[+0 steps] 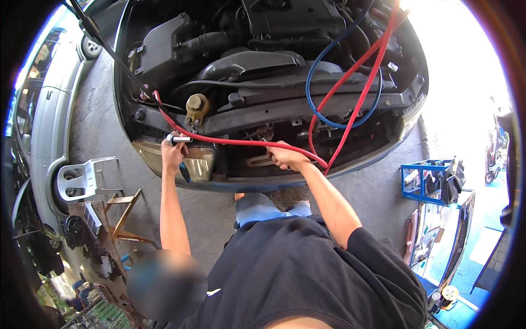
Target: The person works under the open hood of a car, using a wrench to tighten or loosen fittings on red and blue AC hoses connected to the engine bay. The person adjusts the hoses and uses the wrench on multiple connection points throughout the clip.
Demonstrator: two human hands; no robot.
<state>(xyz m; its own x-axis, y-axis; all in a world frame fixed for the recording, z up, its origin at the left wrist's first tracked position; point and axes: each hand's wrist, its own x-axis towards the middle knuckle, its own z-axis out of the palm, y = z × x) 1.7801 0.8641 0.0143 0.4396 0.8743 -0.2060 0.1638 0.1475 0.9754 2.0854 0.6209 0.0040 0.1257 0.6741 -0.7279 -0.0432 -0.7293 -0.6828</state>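
My left hand (pixel 172 156) is closed round a ratchet wrench with a socket (pixel 179 139), held over the left headlight (pixel 198 165). Just below that hand is a dark blue handle (pixel 184 172); I cannot tell whether the hand holds it too. My right hand (pixel 287 157) reaches into the open front of the car, below the upper crossbar (pixel 246 116). Its fingers are curled, and what they grip is hidden. A red hose (pixel 235 142) crosses from the left side of the engine bay, passing right above my right hand.
A blue hose (pixel 310 98) loops over the engine bay's right side. A prop rod (pixel 118 57) slants across the left. Behind me stand a white plastic chair (pixel 79 180), a wooden stand (pixel 127 214) and a blue metal rack (pixel 422 181). A blurred head (pixel 167 285) is at lower left.
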